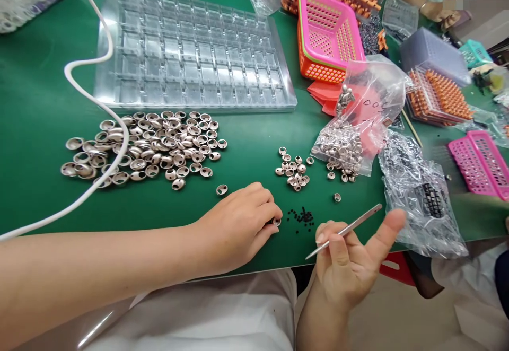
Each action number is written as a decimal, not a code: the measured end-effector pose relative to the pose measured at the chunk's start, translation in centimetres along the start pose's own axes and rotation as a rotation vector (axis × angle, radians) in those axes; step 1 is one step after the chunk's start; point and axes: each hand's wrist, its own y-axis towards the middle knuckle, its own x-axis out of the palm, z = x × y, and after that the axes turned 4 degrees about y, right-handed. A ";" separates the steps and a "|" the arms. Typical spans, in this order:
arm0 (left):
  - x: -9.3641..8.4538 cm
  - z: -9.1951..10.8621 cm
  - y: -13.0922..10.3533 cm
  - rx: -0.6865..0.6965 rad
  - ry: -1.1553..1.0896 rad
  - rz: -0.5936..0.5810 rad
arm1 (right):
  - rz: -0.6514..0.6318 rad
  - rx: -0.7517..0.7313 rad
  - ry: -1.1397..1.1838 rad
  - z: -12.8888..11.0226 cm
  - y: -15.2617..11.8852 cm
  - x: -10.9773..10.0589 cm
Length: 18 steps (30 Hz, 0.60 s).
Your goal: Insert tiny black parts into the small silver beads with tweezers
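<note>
Between the thumb and fingers of my left hand (pixel 242 226) is a small silver metal ring piece (pixel 277 221), partly covered by the fingertips. My right hand (pixel 345 266) holds a pair of metal tweezers (pixel 350 227) between its fingers, with the thumb stretched out to the side. A scatter of tiny black pieces (pixel 303 217) lies on the green table between the two hands. Beyond my left hand spreads a big pile of silver ring pieces (pixel 159 147), and one loose ring piece (pixel 221 189) sits near the wrist. A smaller group of silver pieces (pixel 293 169) lies farther forward.
A clear compartment tray (pixel 199 49) stands at the back, and a white cable (pixel 85 94) crosses the left side. To the right are a plastic bag of silver parts (pixel 342 139), stacked baskets (pixel 330 27) and a crumpled clear bag (pixel 413 192). A co-worker's hand (pixel 441 14) shows at upper right.
</note>
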 end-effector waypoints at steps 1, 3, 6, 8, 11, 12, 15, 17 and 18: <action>0.0 0.0 0.0 -0.002 0.002 0.001 | 0.011 0.023 0.058 -0.2 0.1 -0.1; 0.0 0.1 0.0 -0.004 0.008 0.004 | 0.017 0.080 0.176 -0.5 0.4 -0.4; 0.1 0.1 0.0 -0.002 0.011 0.002 | -0.030 0.120 0.272 -0.7 0.8 -1.5; 0.1 0.1 0.0 -0.003 0.009 0.002 | -0.064 0.104 0.278 -0.7 1.0 -2.3; 0.1 0.1 0.0 0.001 0.010 0.014 | -0.124 0.066 0.265 -0.8 1.1 -2.7; 0.1 0.1 0.0 0.004 0.011 0.016 | -0.154 0.060 0.249 -1.0 1.1 -2.6; 0.1 0.1 0.1 0.002 0.014 0.007 | -0.205 0.033 0.111 -1.3 0.9 -1.8; 0.1 0.1 0.2 -0.005 0.013 0.004 | -0.191 -0.052 -0.040 -1.4 0.8 -1.3; 0.1 0.1 0.2 -0.005 0.010 0.005 | -0.180 -0.106 -0.114 -1.4 0.8 -1.1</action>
